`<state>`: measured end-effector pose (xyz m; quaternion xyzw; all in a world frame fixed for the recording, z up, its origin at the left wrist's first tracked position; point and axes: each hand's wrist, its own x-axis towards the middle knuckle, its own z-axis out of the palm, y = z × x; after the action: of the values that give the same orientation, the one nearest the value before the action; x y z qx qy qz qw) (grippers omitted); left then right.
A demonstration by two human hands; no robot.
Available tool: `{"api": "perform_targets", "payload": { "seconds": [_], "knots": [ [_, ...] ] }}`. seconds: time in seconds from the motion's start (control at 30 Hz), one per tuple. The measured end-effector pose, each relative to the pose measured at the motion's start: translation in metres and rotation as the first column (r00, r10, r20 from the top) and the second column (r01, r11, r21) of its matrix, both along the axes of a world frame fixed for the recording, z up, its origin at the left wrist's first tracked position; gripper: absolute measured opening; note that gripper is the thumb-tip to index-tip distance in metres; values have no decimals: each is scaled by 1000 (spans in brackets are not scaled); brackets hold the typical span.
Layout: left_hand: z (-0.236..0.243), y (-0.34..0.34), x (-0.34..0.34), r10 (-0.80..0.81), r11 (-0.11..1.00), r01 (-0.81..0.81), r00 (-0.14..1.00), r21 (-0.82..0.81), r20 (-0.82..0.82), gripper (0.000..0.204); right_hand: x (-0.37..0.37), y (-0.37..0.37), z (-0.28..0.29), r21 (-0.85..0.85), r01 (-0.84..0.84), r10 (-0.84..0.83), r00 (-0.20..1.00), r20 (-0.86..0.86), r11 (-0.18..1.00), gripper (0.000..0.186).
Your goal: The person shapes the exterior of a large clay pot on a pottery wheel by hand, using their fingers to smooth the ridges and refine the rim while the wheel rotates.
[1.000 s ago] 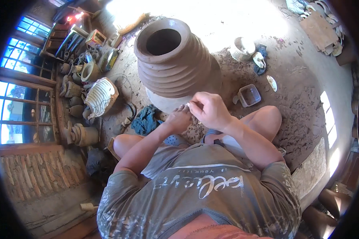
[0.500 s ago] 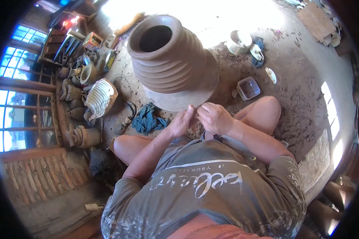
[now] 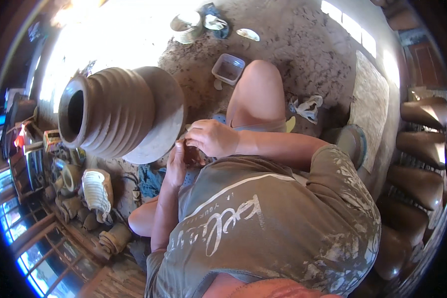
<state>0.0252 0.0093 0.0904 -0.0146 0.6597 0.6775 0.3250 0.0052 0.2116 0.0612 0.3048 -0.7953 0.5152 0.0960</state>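
Left hand (image 3: 175, 166) and right hand (image 3: 213, 138) meet near frame centre, fingers bent, can't tell if gripping anything; ribbed clay pot (image 3: 118, 107), left of frame, sits on round base (image 3: 169, 109), likely for support, near hands presumably for easy reach

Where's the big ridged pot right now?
In the head view, the big ridged pot stands on a round grey disc at upper left, beyond the left hand.
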Motion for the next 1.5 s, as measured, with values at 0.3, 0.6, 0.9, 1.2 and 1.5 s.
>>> {"api": "perform_targets", "payload": {
  "seconds": [0.3,0.6,0.9,1.2,1.5],
  "knots": [
    [-14,0,-30,172,985,-172,985,-12,29,34,15,41,17,-152,109,-37,909,415,982,21],
    [-38,-34,-4,280,952,-281,960,122,25,31,176,465,-50,985,171,-974,227,-4,35,34],
    [-29,-10,-4,433,839,-451,892,305,127,38,331,451,-160,920,-13,-865,-346,364,392,34],
    [-18,-20,-9,457,875,-442,888,197,-38,36,343,493,-213,821,-325,-882,-213,420,469,18],
    [1,-8,9,389,917,-396,914,-46,-115,45,110,457,-50,910,415,-958,260,-120,-1,29]
  ]
}}
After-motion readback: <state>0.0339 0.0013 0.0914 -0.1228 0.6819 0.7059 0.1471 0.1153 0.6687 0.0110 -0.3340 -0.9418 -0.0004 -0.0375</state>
